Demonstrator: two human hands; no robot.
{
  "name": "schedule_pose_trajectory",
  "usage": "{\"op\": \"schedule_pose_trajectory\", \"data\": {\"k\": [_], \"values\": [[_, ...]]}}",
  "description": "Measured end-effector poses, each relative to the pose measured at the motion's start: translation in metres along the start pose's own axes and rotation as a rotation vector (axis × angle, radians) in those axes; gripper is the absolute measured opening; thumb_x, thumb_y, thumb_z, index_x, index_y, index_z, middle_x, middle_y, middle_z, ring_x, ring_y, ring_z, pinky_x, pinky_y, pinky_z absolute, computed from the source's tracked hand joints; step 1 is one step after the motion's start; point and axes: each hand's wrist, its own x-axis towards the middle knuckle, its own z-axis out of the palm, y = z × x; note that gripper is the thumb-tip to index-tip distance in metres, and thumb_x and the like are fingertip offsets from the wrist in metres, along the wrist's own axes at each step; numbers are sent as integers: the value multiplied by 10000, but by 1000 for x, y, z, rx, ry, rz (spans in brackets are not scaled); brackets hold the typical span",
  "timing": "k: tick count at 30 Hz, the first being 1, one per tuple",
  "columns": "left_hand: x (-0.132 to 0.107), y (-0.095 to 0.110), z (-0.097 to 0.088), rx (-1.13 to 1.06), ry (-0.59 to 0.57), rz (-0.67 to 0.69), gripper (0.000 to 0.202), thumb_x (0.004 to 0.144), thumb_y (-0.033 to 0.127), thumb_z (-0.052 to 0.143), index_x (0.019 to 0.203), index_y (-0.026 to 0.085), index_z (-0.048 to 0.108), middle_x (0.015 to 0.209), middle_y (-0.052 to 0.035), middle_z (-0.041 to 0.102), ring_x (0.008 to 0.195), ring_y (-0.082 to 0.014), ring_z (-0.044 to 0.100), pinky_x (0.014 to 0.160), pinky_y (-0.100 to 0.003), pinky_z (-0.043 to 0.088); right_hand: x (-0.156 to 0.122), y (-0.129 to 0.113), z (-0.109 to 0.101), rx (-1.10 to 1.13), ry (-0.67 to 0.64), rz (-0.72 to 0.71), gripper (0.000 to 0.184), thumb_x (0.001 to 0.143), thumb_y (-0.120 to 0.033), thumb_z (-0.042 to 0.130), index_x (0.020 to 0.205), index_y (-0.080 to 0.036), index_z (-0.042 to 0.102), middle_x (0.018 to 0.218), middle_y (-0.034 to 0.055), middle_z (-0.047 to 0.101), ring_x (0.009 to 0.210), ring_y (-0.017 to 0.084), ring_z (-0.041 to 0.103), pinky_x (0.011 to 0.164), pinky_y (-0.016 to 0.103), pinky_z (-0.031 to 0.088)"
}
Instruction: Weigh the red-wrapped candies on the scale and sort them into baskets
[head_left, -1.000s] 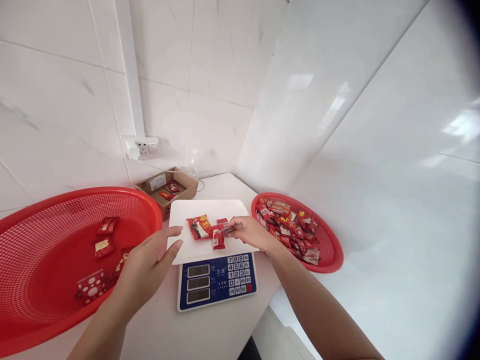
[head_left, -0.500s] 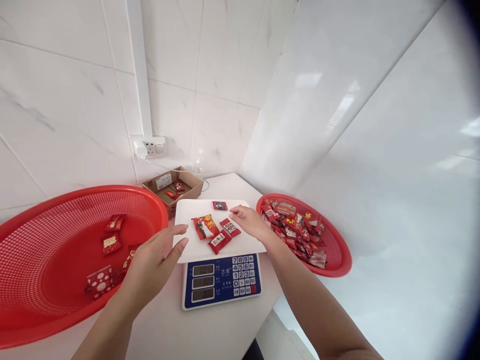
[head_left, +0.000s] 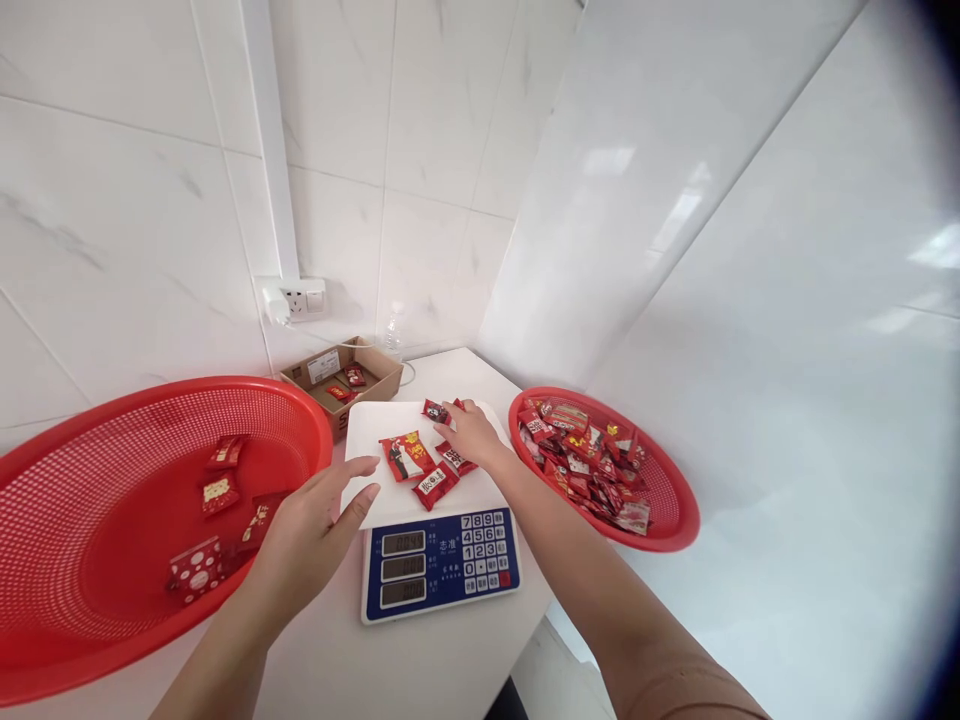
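Observation:
My right hand (head_left: pixel 474 436) is over the far part of the white scale pan (head_left: pixel 367 500), its fingers closed on a small dark red snack packet (head_left: pixel 435 411), partly covered by them. Just in front of it lie a larger red and yellow packet (head_left: pixel 406 456), a red packet with a white label (head_left: pixel 436 485) and another red packet (head_left: pixel 454 458), partly behind my hand. My left hand (head_left: pixel 311 525) hovers by the pan's left edge with thumb and fingers apart, holding nothing. Below the pan is the scale's blue panel (head_left: pixel 446 565) with displays and keys.
A large red basket (head_left: pixel 112 430) with several packets stands at the left. At the right, a smaller red basket (head_left: pixel 671 500) holds many packets. Behind the scale are a cardboard box (head_left: pixel 386 380) with packets, a clear bottle (head_left: pixel 394 330) and a cable at the wall socket (head_left: pixel 295 300).
My right hand has moved a little left and away from me, onto the small dark red packet. The left hand keeps its place. The view has shifted slightly.

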Motion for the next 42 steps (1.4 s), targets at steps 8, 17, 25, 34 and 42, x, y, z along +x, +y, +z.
{"op": "schedule_pose_trajectory", "data": {"k": [8,17,25,34,42], "values": [[1,-2,0,9,-3,19,423,882,531,429,1114,256,651,1170,-52,705,1058,-241,663,806,-314,559,-8,4,0,-16,-48,-98,408,866,-434,560,1242,-288,621,1244,106,516,1200,252,455,994,350,360],[2,-3,0,6,-35,-26,439,872,560,423,1131,280,642,1188,-32,696,1057,-258,660,827,-359,560,-50,23,-19,45,-52,-148,372,843,-320,611,1207,-248,645,1189,108,554,1156,237,506,1007,366,383],[1,-2,0,14,-10,3,426,880,543,429,1121,268,647,1168,-41,705,1058,-256,663,817,-347,566,-70,37,-32,305,112,-47,457,849,-162,440,1272,-254,585,1227,65,587,1127,179,562,1023,362,399],[-1,0,-3,12,9,28,375,892,481,457,1119,248,644,1167,-57,703,1086,-241,648,869,-339,542,-98,29,-24,601,182,-13,692,780,-271,593,1430,-274,354,1355,77,550,1226,240,534,1030,441,422],[-2,3,-6,11,8,3,341,897,460,473,1136,276,632,1196,-28,690,1126,-221,626,888,-322,530,-118,27,-20,616,201,54,325,757,-280,604,1074,-221,560,1108,79,690,1066,233,634,915,414,494]]}}
